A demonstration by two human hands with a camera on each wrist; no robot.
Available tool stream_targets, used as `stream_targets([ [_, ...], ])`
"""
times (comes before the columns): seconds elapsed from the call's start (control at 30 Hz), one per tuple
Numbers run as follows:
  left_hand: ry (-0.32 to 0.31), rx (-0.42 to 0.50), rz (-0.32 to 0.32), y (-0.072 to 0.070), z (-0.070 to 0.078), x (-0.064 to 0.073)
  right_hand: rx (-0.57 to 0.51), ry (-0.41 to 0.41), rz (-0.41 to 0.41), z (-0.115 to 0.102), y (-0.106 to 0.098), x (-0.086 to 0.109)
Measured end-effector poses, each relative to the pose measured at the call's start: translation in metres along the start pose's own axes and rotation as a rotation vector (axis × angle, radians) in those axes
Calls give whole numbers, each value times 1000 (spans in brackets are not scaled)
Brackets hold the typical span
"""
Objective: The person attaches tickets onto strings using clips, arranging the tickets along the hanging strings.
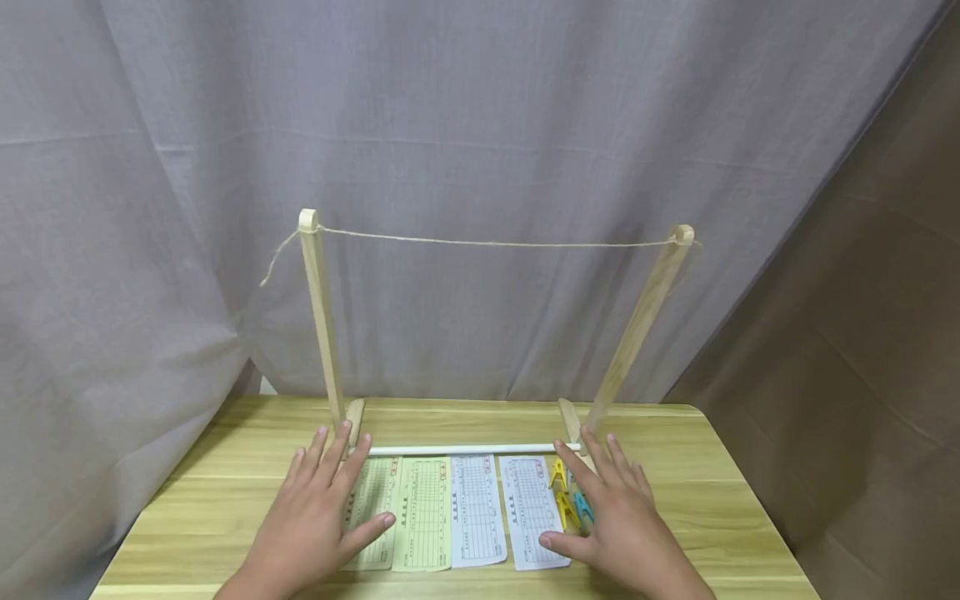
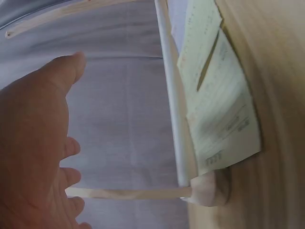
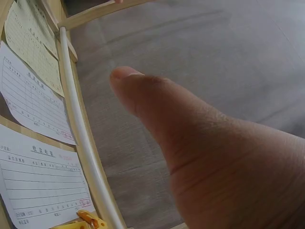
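My left hand (image 1: 311, 512) is held with its fingers spread over the left side of the table, holding nothing. My right hand (image 1: 618, 517) is likewise spread on the right, near several small clothespins, among them a yellow one (image 1: 558, 473) and a blue one (image 1: 583, 507). Between the hands lie two pale yellow receipt slips (image 1: 423, 517) and two white ones (image 1: 477, 512), side by side. Part of the leftmost slip (image 2: 228, 119) is hidden by the left hand in the head view. In the right wrist view the thumb stands apart from the white slip (image 3: 43, 176).
Behind the slips stands a wooden frame with a left post (image 1: 322, 325), a right post (image 1: 641, 325) and a white bottom rod (image 1: 472, 449). A thin string (image 1: 487, 243) spans the post tops. A grey curtain (image 1: 480, 108) hangs behind the wooden table (image 1: 697, 483).
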State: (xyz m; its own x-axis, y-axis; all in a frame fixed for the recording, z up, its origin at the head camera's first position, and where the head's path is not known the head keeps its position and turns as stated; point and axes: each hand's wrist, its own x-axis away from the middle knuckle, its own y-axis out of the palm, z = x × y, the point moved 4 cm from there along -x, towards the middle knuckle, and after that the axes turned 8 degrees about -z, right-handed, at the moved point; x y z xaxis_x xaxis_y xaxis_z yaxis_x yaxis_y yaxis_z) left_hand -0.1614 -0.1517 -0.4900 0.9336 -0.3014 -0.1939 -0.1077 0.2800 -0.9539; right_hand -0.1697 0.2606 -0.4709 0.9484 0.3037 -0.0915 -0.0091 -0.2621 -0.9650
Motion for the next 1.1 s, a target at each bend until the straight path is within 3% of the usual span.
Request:
stream_targets([
  [0.47, -38, 28, -13, 25, -11, -4, 18, -13, 10, 3, 5, -2],
  [0.83, -77, 23, -42, 36, -21, -10, 11, 24, -51, 7, 11, -7],
  [1.1, -129, 31, -52, 42, -23, -7, -17, 86, -124, 13, 17, -6],
])
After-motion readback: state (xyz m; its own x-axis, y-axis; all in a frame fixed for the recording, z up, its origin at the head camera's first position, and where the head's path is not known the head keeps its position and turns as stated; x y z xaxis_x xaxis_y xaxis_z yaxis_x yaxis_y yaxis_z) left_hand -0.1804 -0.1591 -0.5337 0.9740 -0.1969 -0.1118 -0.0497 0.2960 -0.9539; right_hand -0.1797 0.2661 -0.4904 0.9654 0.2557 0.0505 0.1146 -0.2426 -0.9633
